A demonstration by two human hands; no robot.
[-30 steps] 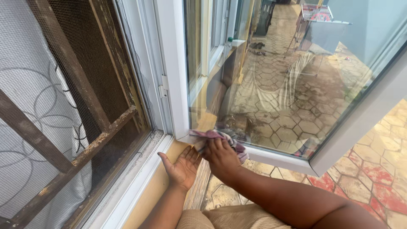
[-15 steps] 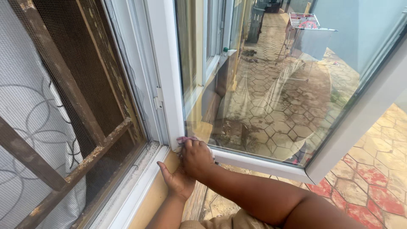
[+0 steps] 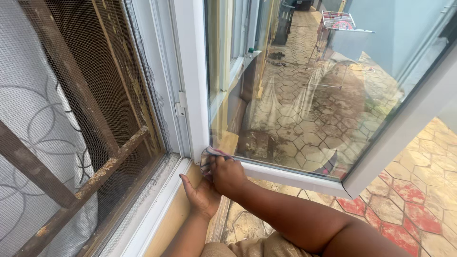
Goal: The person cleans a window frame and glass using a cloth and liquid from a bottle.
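Note:
My right hand (image 3: 228, 175) presses a small checked cloth (image 3: 209, 156) against the lower hinge-side corner of an open white window sash (image 3: 295, 175). Its fingers are closed over the cloth. My left hand (image 3: 201, 194) rests just below it, palm up and fingers apart, against the yellowish sill (image 3: 173, 219), partly hidden under the right wrist. The glass pane (image 3: 304, 95) above shows a paved yard.
A fixed white frame with a hinge (image 3: 181, 103) stands left of the sash. Further left is a rusty barred screen (image 3: 85, 123) with mesh and a white patterned curtain (image 3: 33, 143) behind it. Red and yellow hexagonal paving (image 3: 419, 190) lies below outside.
My right hand slid the cloth left along the sash's bottom rail into the hinge corner. My left hand followed leftward under it. The view shifted slightly.

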